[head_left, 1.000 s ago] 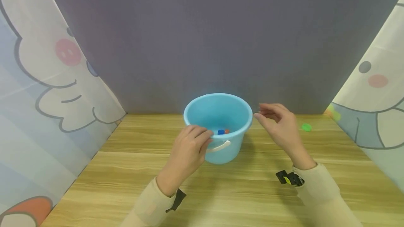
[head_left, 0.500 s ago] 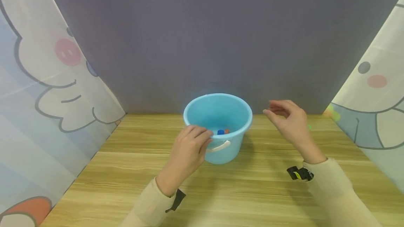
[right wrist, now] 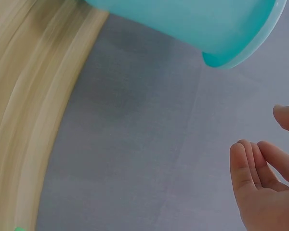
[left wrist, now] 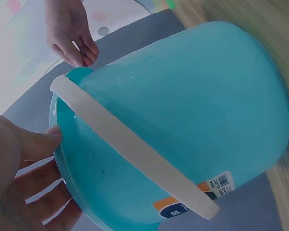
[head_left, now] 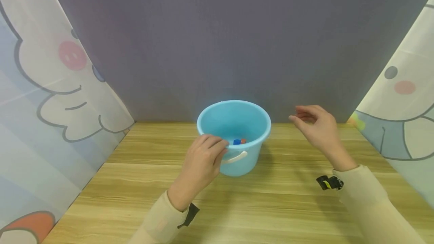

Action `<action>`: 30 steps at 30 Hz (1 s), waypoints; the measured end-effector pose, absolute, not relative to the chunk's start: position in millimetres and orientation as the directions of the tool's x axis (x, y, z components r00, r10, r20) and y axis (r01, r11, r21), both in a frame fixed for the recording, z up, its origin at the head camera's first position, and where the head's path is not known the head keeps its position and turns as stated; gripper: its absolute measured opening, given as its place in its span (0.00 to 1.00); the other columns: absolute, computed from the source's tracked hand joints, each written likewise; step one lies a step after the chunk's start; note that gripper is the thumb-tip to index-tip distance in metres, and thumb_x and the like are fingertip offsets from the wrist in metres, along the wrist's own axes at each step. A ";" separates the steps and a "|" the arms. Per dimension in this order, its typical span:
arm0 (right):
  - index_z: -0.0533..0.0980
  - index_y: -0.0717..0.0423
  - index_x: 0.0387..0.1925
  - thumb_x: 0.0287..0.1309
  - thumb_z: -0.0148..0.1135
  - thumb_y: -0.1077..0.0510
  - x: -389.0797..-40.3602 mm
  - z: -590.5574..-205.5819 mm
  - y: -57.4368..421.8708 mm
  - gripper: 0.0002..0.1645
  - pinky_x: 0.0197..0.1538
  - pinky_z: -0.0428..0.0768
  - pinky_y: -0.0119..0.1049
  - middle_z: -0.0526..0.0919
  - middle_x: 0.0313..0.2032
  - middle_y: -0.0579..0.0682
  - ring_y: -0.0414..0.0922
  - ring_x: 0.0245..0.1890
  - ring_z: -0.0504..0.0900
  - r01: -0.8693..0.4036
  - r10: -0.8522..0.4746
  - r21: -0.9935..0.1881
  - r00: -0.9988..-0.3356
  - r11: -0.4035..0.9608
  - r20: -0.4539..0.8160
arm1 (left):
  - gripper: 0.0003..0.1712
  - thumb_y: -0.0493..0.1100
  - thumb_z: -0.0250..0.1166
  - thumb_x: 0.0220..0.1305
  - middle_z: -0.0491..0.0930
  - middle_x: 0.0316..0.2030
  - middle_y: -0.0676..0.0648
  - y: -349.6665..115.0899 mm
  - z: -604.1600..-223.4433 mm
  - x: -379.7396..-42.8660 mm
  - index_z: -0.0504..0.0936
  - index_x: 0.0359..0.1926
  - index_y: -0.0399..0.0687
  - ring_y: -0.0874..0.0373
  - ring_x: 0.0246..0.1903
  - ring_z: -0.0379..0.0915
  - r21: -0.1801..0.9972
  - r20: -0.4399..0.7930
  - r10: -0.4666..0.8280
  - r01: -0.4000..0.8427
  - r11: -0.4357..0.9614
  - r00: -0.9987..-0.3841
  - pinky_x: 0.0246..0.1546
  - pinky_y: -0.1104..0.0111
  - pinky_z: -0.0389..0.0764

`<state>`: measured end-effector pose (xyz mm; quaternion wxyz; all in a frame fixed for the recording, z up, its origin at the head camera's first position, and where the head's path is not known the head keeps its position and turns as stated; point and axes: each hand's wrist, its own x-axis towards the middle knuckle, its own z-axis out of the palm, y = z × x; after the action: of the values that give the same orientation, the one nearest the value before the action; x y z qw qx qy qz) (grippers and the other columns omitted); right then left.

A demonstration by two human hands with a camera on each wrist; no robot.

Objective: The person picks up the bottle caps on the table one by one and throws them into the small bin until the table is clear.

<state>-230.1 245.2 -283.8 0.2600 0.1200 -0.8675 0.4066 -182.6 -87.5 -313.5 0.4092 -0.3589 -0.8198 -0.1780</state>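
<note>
A light blue plastic bucket [head_left: 242,163] with a white handle [head_left: 235,158] stands upright on the wooden table. My left hand [head_left: 203,157] grips its near left rim; in the left wrist view the thumb [left wrist: 43,144] lies at the rim's outer side and the fingers reach behind it. Inside the bucket are a small blue piece [head_left: 237,142] and an orange-red piece [head_left: 243,141]. Right of the bucket and apart from it, my right hand [head_left: 320,129] hovers with loosely bent fingers and holds nothing; its thumb and fingertips stand apart in the right wrist view.
A sliver of a green piece [right wrist: 20,229] shows at the lower left of the right wrist view. The wooden tabletop [head_left: 271,206] ends at a dark grey panel [head_left: 237,40] behind. Cartoon-printed sheets [head_left: 61,104] flank both sides.
My right hand has moved right and slightly up, away from the bucket, and now hides the round green piece in the head view. The left hand and bucket stay put.
</note>
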 end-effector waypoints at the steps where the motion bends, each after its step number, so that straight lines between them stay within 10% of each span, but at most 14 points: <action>1: 0.79 0.64 0.58 0.65 0.68 0.51 -230.9 -283.8 246.4 0.26 0.45 0.72 0.13 0.82 0.49 0.58 0.24 0.40 0.75 -0.419 0.003 -0.644 -0.837 0.641 0.547 | 0.08 0.33 0.75 0.57 0.86 0.38 0.49 -87.6 -313.4 -182.5 0.88 0.40 0.43 0.51 0.42 0.79 -0.003 0.799 0.443 0.734 0.680 -0.407 0.45 0.61 0.81; 14: 0.78 0.64 0.61 0.68 0.65 0.47 -242.9 -289.3 271.8 0.29 0.44 0.71 0.22 0.81 0.51 0.62 0.23 0.39 0.72 -0.351 0.023 -0.610 -0.855 0.711 0.518 | 0.09 0.33 0.75 0.57 0.86 0.38 0.49 -87.8 -313.1 -181.8 0.88 0.40 0.43 0.51 0.42 0.79 0.003 0.796 0.442 0.732 0.681 -0.414 0.45 0.61 0.81; 22: 0.76 0.66 0.62 0.69 0.62 0.45 -243.8 -290.1 281.2 0.32 0.43 0.70 0.25 0.81 0.53 0.64 0.59 0.50 0.81 -0.300 0.032 -0.612 -0.882 0.732 0.470 | 0.09 0.33 0.75 0.57 0.86 0.38 0.49 -87.6 -313.8 -181.5 0.88 0.40 0.43 0.51 0.41 0.79 -0.001 0.798 0.444 0.736 0.677 -0.407 0.44 0.61 0.81; 30: 0.76 0.67 0.60 0.69 0.62 0.44 -246.6 -290.6 292.5 0.32 0.41 0.70 0.24 0.80 0.54 0.66 0.62 0.49 0.81 -0.278 0.032 -0.581 -0.885 0.765 0.465 | 0.09 0.33 0.75 0.57 0.86 0.38 0.50 -86.4 -314.0 -181.4 0.88 0.40 0.44 0.51 0.42 0.78 0.001 0.802 0.442 0.740 0.673 -0.403 0.44 0.60 0.81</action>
<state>-246.6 292.5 -290.6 0.2302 0.0675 -0.9107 0.3363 -181.4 -86.4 -314.0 0.4099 -0.3614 -0.8175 -0.1819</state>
